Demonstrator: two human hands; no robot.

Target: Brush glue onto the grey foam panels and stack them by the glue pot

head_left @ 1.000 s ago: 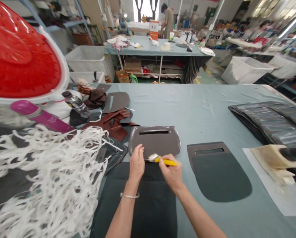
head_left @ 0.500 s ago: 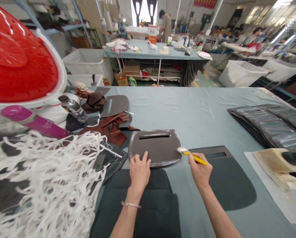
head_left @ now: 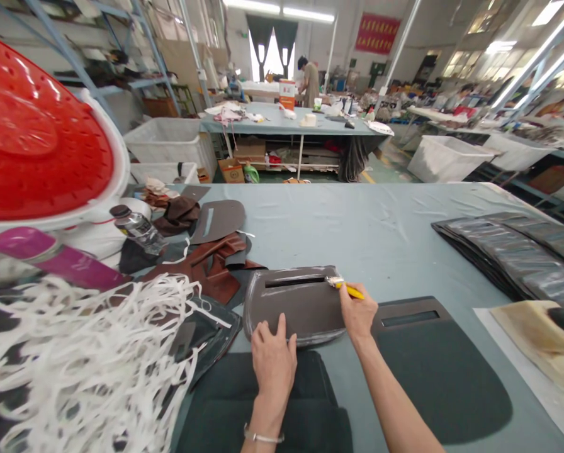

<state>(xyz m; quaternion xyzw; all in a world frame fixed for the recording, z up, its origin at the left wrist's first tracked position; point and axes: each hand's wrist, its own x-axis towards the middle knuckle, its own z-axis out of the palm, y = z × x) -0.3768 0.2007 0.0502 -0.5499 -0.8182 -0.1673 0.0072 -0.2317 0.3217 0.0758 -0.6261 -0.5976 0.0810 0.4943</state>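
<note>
A grey-brown slotted panel (head_left: 296,308) with rounded corners lies before me, pale wet-looking streaks along its edges and beneath its slot. My left hand (head_left: 275,355) rests with fingers spread on its near edge. In my right hand (head_left: 359,311) is a yellow-handled brush (head_left: 349,289), its whitish bristles touching the panel at the slot's right end. To the right lies a larger dark green panel (head_left: 445,365) with a slot in its grey-brown top strip. Dark folded sheets (head_left: 263,409) lie under my left wrist.
White strips (head_left: 97,358) are heaped at left, beside a purple bottle (head_left: 60,258), a clear bottle (head_left: 138,228) and brown scraps (head_left: 216,264). A red dish-like object (head_left: 36,138) looms upper left. Stacked dark pieces (head_left: 513,251) and a yellowish container (head_left: 537,333) stand right. A person (head_left: 309,82) works behind.
My right hand has moved the brush from the panel's right edge up and left to the slot's right end. A pale streak now shows below the slot. The view has tilted up.
</note>
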